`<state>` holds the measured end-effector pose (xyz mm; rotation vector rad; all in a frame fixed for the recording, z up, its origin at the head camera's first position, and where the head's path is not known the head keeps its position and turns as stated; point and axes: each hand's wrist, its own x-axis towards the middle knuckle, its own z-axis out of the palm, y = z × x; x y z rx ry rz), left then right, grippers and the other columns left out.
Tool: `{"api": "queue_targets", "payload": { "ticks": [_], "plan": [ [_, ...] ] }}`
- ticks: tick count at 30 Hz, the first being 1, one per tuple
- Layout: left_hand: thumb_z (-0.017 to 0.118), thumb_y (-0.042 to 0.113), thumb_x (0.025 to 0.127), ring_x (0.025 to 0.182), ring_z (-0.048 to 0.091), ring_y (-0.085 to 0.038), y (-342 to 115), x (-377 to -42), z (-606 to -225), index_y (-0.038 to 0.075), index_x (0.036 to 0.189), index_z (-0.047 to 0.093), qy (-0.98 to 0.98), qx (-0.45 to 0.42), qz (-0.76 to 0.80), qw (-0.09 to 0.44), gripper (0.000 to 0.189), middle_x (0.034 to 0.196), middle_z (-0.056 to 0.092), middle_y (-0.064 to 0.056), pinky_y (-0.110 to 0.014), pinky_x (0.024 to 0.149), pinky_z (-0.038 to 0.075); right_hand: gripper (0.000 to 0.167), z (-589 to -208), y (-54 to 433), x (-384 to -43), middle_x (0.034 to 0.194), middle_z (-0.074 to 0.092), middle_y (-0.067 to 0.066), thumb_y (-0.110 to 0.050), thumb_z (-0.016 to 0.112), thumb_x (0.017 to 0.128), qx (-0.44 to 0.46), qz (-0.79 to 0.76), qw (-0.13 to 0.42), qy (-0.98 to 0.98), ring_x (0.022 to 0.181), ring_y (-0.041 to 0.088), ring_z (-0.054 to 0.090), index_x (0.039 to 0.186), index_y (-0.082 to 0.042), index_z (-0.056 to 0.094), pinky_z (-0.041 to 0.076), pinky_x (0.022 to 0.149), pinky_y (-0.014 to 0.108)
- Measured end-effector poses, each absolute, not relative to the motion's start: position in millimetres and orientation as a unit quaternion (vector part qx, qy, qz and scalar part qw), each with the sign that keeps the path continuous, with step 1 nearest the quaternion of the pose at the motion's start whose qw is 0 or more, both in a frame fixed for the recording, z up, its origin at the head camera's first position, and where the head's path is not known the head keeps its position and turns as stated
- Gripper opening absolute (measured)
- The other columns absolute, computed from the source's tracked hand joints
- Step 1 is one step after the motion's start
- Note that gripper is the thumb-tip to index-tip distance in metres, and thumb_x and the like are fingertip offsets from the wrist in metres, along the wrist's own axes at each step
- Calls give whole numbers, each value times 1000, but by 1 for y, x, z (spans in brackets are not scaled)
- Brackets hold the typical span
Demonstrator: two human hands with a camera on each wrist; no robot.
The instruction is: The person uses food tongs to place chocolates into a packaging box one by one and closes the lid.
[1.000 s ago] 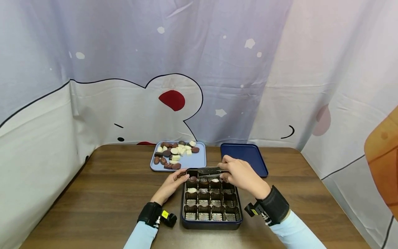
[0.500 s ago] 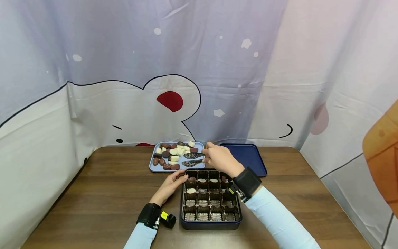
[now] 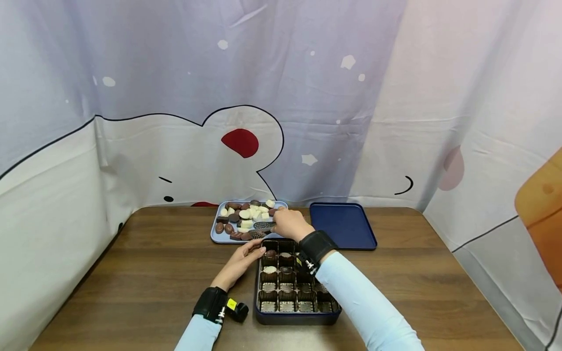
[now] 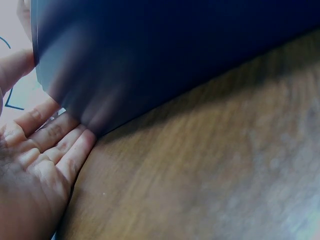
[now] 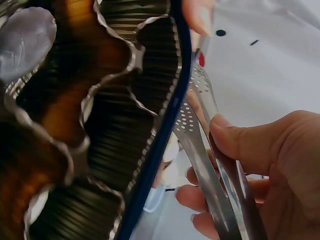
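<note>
In the head view, my right hand (image 3: 291,224) holds metal serving tongs (image 3: 264,225) with perforated ends over the light blue tray (image 3: 274,235). The right wrist view shows the tongs (image 5: 197,145) between my thumb and fingers, their two ends apart. Several brown, dark and white chocolates (image 3: 246,214) lie on the tray. My left hand (image 3: 237,265) touches the far left corner of a dark blue box (image 3: 298,318), fingers extended against its side. The box has a brown compartment insert; chocolates sit in some compartments, including a white one (image 3: 270,269). My right forearm hides its right part.
A dark blue lid or tray (image 3: 343,226) lies at the back right of the wooden table (image 3: 153,282). A patterned curtain (image 3: 307,97) hangs behind the table.
My right hand has moved from above the box leftward to the tray, carrying the tongs. Their ends now reach lower among the chocolates. My left hand stays at the box corner.
</note>
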<state>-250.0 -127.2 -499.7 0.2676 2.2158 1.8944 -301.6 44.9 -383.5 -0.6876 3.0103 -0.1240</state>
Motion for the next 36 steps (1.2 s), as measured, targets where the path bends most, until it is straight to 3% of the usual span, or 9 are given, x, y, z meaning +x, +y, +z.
{"api": "queue_targets", "payload": {
  "ticks": [2, 7, 9, 14, 19, 30, 33, 36],
  "plan": [
    [58, 34, 95, 126, 46, -29, -127, -250, -499, 15, 143, 44, 751, 92, 645, 107, 54, 141, 47, -11, -52, 106, 33, 14, -388, 40, -305, 90, 61, 4, -28, 69, 87, -218, -40, 32, 975, 71, 17, 58, 80, -15, 68, 46, 61, 32],
    [58, 34, 95, 127, 46, -29, -126, -251, -500, 15, 143, 44, 754, 94, 642, 103, 53, 142, 47, -11, -52, 107, 33, 16, -394, 34, -306, 125, 62, 5, -25, 69, 88, -225, -53, 33, 972, 97, 22, 64, 95, -12, 74, 54, 74, 37],
    [58, 35, 95, 127, 45, -29, -126, -251, -500, 16, 143, 44, 754, 95, 641, 104, 53, 142, 46, -11, -51, 107, 33, 16, -394, 34, -305, 129, 60, 6, -24, 69, 88, -230, -62, 30, 971, 99, 23, 64, 97, -12, 74, 55, 75, 38],
    [58, 33, 95, 127, 46, -29, -126, -250, -493, 15, 142, 45, 752, 97, 643, 111, 52, 142, 46, -11, -50, 107, 33, 9, -394, 34, -304, 104, 69, 3, -22, 69, 87, -234, -75, 24, 969, 83, 19, 64, 84, -15, 74, 53, 69, 35],
    [58, 30, 96, 126, 46, -32, -126, -241, -478, 9, 142, 45, 750, 107, 642, 115, 52, 141, 46, -15, -52, 106, 34, 11, -397, 35, -303, 90, 68, 2, -21, 68, 88, -241, -64, 17, 968, 78, 17, 63, 80, -16, 74, 52, 66, 34],
    [57, 35, 96, 127, 46, -28, -127, -250, -498, 16, 142, 44, 748, 101, 646, 113, 52, 142, 46, -10, -49, 108, 34, 19, -397, 42, -304, 71, 61, 0, -18, 65, 90, -244, -79, 16, 966, 60, 13, 51, 72, -15, 69, 36, 54, 27],
    [58, 34, 95, 127, 46, -28, -127, -251, -499, 15, 142, 44, 747, 97, 649, 111, 53, 141, 47, -11, -49, 108, 33, 17, -393, 47, -303, 67, 60, 0, -17, 65, 90, -252, -98, 11, 963, 58, 13, 49, 75, -14, 71, 34, 54, 26],
    [59, 33, 94, 127, 46, -29, -127, -251, -499, 15, 141, 46, 747, 94, 649, 108, 52, 140, 48, -11, -50, 108, 33, 13, -389, 53, -301, 74, 64, 1, -19, 65, 91, -252, -110, 6, 961, 61, 13, 53, 86, -12, 75, 38, 56, 26]
  ]
}}
